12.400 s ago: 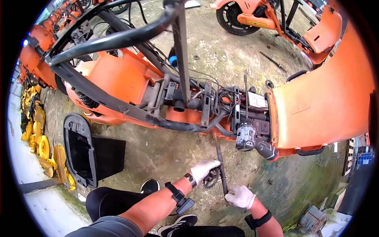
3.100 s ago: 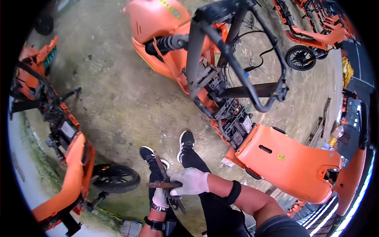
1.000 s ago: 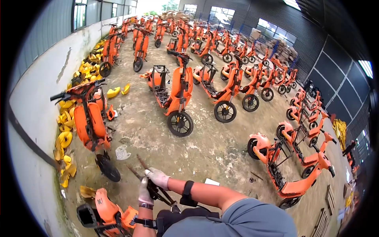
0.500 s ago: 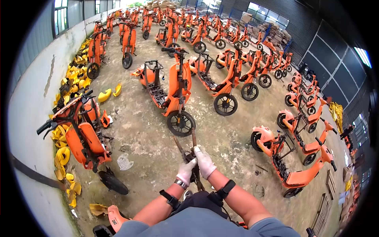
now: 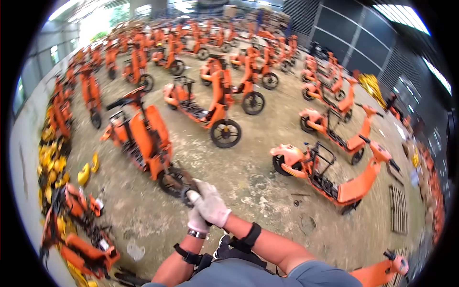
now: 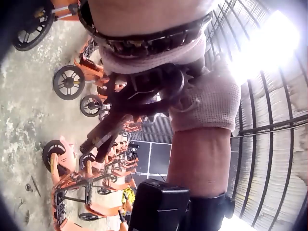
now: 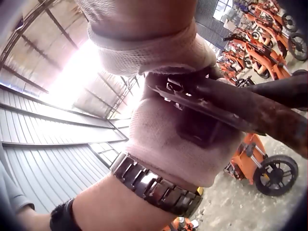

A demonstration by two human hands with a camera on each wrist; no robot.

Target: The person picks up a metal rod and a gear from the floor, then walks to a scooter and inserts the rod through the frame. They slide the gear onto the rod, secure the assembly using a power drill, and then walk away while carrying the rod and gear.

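Note:
Both gloved hands are together in front of the body, gripping one bundle of dark, rusty metal parts. My right hand lies over my left hand, hiding most of it in the head view. Rusty rods stick out beyond the fingers, pointing forward. In the left wrist view a toothed chainring sits between the hands, and one rod ends in a thread. The right wrist view shows the chainring edge-on, with a thick rusty rod reaching to the right. The fingers' grip is partly hidden.
An orange scooter stands just ahead, its front wheel overlapping the rods in view. A stripped orange scooter is at lower left, another to the right. Rows of scooters fill the hall. Yellow parts line the left wall; pallets lie at right.
Earlier the hands held a rod near the floor; now both carry the bundle at body height. The view has lifted and swung right over the last second, and the right hand now covers the left.

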